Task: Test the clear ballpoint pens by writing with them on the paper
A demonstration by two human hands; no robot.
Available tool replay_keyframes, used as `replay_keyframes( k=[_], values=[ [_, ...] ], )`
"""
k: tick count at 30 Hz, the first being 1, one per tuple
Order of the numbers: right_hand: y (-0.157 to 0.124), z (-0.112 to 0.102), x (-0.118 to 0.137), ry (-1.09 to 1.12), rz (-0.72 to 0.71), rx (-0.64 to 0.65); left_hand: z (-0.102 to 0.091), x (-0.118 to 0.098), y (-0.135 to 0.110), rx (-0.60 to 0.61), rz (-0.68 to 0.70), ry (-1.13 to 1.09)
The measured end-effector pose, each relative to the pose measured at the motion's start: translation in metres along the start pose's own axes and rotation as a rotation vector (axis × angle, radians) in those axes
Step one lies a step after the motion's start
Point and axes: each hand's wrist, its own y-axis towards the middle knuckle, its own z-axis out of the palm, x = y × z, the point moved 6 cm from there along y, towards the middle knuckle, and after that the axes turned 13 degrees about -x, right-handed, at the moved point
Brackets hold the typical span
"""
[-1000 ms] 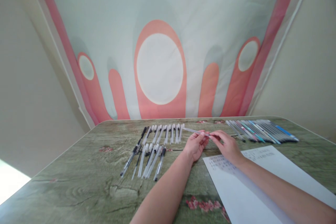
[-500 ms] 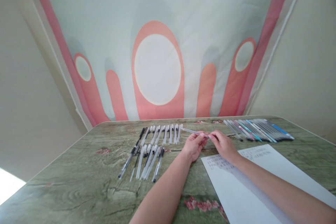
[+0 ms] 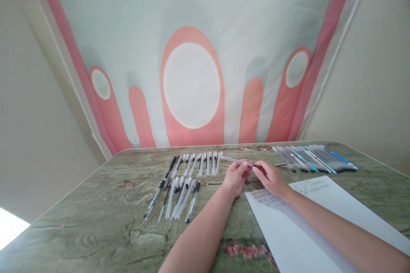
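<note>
A slim pen (image 3: 231,160) with a pale, see-through barrel lies across both hands above the table. My left hand (image 3: 236,178) is closed, pinching the barrel between thumb and fingers. At the pen's dark right end, my right hand (image 3: 271,178) has its thumb and fingers pressed together. Whether those fingers also hold a small part such as a cap is too small to make out. To the left of my left hand lie a back row of pale-barrelled pens (image 3: 194,164) and a front group of clear and black pens (image 3: 181,198).
A sheet of paper (image 3: 307,217) with handwriting along its top lies under my right forearm. Farther right, several pens (image 3: 314,158) with grey, teal and blue barrels lie side by side. The wood-patterned table (image 3: 105,222) ends at a pink and white backdrop (image 3: 192,85).
My right fingers have shifted slightly along the pen, so its dark end now shows between the hands. The left hand keeps its hold, and the pens on the table stay put.
</note>
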Motion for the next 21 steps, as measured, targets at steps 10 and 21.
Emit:
replay_keyframes(
  k=[10,21],
  values=[
    [-0.001,0.004,-0.005,0.019,0.019,0.043,0.001,-0.001,-0.002,0.031,-0.018,0.021],
    [-0.002,0.006,-0.011,0.098,0.106,0.063,0.0,0.0,-0.001,0.019,-0.018,0.025]
  ],
)
